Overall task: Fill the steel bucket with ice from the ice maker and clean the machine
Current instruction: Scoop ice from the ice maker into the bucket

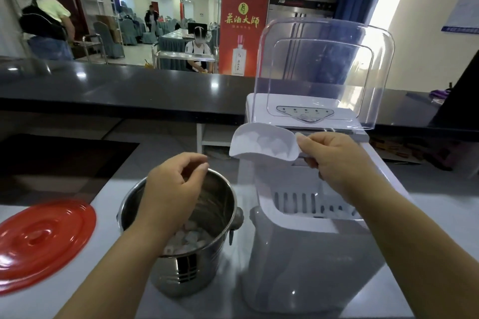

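On the pale desk [124,168], close to the camera, a steel bucket [197,261] stands just left of a white ice maker [311,254], the two nearly touching at the bucket's side handle. Ice cubes [189,238] cover the bottom of the bucket, well below its rim. The left hand [176,189] hovers over the bucket's mouth with its fingers loosely curled and the thumb meeting the forefinger; whether it pinches a small piece of ice or nothing at all is hard to tell from this angle. The right hand [337,158] grips the handle of a white plastic scoop [261,144], held level above the gap between bucket and machine, with its open end pointing left. Several ice cubes lie inside the scoop. The ice maker's clear lid [324,72] is swung up and stands open behind the scoop, and through it the control panel [303,111] with its row of buttons shows. Below the right wrist, the machine's slotted white ice basket [311,204] is exposed. A round red lid [44,241] lies flat on the desk to the left of the bucket, well apart from it. Behind runs a dark raised counter [129,88], and beyond it a red banner [243,28] stands in a dining hall.
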`<state>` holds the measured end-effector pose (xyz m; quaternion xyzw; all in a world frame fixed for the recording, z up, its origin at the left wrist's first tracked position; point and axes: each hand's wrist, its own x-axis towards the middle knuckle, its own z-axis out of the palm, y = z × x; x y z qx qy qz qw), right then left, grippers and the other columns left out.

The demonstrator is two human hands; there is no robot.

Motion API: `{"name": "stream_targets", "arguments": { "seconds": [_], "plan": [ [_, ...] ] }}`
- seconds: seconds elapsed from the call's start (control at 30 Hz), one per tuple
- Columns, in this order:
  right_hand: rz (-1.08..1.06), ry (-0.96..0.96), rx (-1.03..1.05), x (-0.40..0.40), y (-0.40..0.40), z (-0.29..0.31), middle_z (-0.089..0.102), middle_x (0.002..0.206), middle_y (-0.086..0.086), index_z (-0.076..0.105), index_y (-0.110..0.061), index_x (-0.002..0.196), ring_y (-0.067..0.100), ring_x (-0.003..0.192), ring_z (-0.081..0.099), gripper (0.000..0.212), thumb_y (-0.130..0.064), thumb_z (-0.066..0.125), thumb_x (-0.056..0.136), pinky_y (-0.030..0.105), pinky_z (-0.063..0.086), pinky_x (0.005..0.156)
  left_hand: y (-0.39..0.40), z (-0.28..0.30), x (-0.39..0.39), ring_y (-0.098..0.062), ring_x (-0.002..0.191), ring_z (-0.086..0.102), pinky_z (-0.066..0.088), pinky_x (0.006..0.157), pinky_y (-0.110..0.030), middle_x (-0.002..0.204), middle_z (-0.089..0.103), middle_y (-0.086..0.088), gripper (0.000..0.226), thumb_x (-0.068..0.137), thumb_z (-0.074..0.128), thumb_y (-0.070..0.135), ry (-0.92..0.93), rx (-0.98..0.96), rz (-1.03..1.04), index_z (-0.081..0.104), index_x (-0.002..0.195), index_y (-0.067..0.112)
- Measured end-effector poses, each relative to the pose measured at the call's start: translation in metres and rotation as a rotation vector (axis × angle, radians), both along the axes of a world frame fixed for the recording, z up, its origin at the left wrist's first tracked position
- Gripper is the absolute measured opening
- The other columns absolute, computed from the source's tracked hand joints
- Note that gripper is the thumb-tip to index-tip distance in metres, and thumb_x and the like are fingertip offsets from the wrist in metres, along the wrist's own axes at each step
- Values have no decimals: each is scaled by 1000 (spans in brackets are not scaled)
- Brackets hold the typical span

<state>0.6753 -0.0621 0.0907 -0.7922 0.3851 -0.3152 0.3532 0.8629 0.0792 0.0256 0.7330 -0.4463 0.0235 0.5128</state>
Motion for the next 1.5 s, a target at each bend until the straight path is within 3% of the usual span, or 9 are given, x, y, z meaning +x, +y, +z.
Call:
{"name": "stream_targets", "arguments": {
  "seconds": [0.1, 0.17, 0.3, 0.43, 0.6, 0.7, 0.87, 1.17, 1.5],
  "plan": [
    [31, 53, -121, 18, 9, 1, 59, 67, 22, 64, 7, 82, 28, 57, 45, 48, -37, 48, 96, 43, 46, 59, 11, -12, 22, -14, 98, 56, 44, 85, -29, 95, 62, 13, 17, 88, 63, 17, -53, 65, 88, 68, 104, 21],
    [30, 83, -187, 29, 12, 0, 63, 77, 25, 64, 4, 84, 28, 62, 50, 47, -38, 47, 96, 47, 51, 69, 17, -20, 37, -23, 106, 53, 36, 90, -29, 104, 64, 4, 23, 86, 66, 16, -119, 129, 150, 67, 109, 16],
    [47, 148, -330, 44, 19, -1, 62, 71, 14, 62, -4, 79, 29, 67, 56, 42, -38, 44, 96, 44, 50, 67, 26, -33, 61, -34, 121, 45, 28, 102, -36, 128, 58, -11, 43, 86, 65, 18, -142, 317, 233, 57, 127, 8],
    [43, 240, -445, 55, 27, -1, 58, 69, 1, 61, -12, 79, 17, 66, 52, 35, -38, 46, 96, 36, 46, 66, 30, -36, 69, -29, 132, 38, 26, 107, -34, 142, 44, -13, 50, 94, 54, 19, 66, 371, 218, 42, 140, 5],
    [51, 304, -523, 64, 32, -5, 59, 76, 1, 62, -13, 84, 16, 71, 53, 33, -41, 46, 95, 35, 49, 71, 32, -37, 70, -26, 120, 48, 30, 86, -23, 130, 56, -10, 35, 95, 51, 19, 118, 345, 197, 55, 128, 7],
    [61, 325, -552, 67, 36, -7, 58, 75, 1, 61, -13, 83, 16, 72, 53, 33, -41, 48, 94, 35, 49, 70, 31, -36, 71, -19, 96, 49, 24, 70, -19, 115, 61, -11, 23, 95, 51, 19, 89, 322, 193, 62, 112, 8],
    [47, 345, -576, 67, 41, -8, 54, 72, -2, 57, -15, 77, 12, 68, 48, 32, -40, 48, 95, 24, 38, 59, 31, -39, 74, -14, 94, 47, 32, 79, -24, 115, 59, -7, 26, 95, 50, 24, 107, 304, 155, 61, 116, 11],
    [25, 265, -441, 59, 45, -8, 56, 70, 0, 58, -10, 79, 16, 68, 51, 35, -36, 44, 97, 32, 41, 63, 30, -35, 72, -23, 120, 47, 32, 91, -25, 126, 54, -5, 38, 90, 60, 26, 40, 186, 191, 57, 125, 12],
    [-29, -3, -108, 18, 30, 3, 56, 60, 2, 65, -4, 72, 6, 52, 44, 41, -33, 49, 96, 21, 38, 54, 14, 2, 32, -9, 100, 57, 37, 73, -6, 106, 61, 6, 22, 89, 62, 23, 35, -62, 43, 62, 111, 19]
  ]
}}
